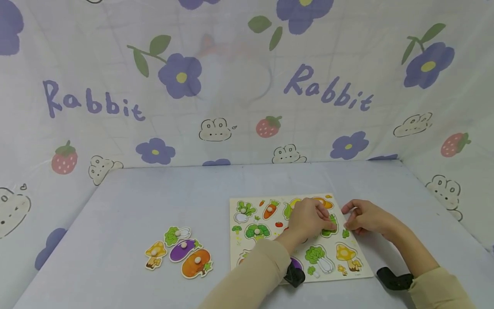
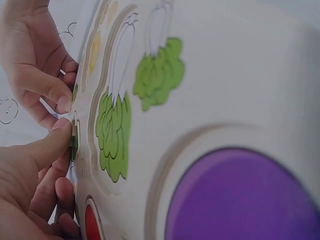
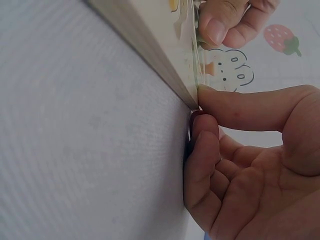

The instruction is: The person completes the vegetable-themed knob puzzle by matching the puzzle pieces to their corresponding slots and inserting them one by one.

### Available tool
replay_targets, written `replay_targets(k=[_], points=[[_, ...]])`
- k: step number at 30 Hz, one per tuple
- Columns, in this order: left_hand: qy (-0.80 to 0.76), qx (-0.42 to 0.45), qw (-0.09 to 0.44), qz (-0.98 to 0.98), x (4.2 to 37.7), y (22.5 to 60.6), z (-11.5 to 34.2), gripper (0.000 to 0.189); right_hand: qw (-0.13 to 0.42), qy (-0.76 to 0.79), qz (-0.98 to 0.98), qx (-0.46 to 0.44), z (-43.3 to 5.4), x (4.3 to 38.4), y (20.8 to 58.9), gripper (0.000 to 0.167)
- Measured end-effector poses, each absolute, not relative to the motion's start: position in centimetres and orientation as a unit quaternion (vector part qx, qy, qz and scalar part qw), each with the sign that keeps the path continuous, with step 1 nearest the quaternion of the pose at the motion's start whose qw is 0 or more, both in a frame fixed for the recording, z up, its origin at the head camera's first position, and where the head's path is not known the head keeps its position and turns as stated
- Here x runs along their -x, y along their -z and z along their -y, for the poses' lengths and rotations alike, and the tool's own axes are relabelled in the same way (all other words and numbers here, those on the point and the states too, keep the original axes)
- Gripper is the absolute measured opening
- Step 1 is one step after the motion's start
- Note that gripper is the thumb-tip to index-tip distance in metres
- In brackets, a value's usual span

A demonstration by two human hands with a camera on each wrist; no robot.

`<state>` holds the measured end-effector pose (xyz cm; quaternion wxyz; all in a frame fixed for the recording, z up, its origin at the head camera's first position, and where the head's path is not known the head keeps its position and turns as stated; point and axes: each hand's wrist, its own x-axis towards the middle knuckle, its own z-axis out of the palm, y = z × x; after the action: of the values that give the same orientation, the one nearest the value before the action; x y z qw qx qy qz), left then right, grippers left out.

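Observation:
A wooden vegetable puzzle board (image 1: 270, 253) lies on the table at the right. My left hand (image 1: 308, 221) reaches over it and pinches a green vegetable puzzle piece (image 1: 329, 232) in the board's right part, its knob hidden by the fingers. In the left wrist view the left thumb (image 2: 59, 132) is right at this green piece. At the board's right edge my right hand (image 1: 366, 219) grips the board, as the right wrist view shows: the thumb (image 3: 240, 107) lies on the top rim, the curled index finger against the side. The left forearm covers part of the lower board.
Left of the board lie loose knobbed pieces: a mushroom (image 1: 155, 255), a leafy cabbage (image 1: 177, 234), an eggplant (image 1: 185, 249) and a pumpkin (image 1: 197, 263). Carrot (image 1: 271, 210) and broccoli (image 1: 257, 231) pieces sit in the board. A patterned curtain (image 1: 239, 98) hangs behind the table.

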<state>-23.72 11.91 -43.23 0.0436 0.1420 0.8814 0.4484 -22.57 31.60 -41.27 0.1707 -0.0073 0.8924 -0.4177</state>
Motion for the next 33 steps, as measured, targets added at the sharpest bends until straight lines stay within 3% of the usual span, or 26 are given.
replay_targets(k=[33], points=[[-0.456,-0.129,0.029,-0.88,23.36,43.29,-11.85,0.031,0.168,0.412,-0.896,0.01,-31.63,22.65,41.36,0.041]])
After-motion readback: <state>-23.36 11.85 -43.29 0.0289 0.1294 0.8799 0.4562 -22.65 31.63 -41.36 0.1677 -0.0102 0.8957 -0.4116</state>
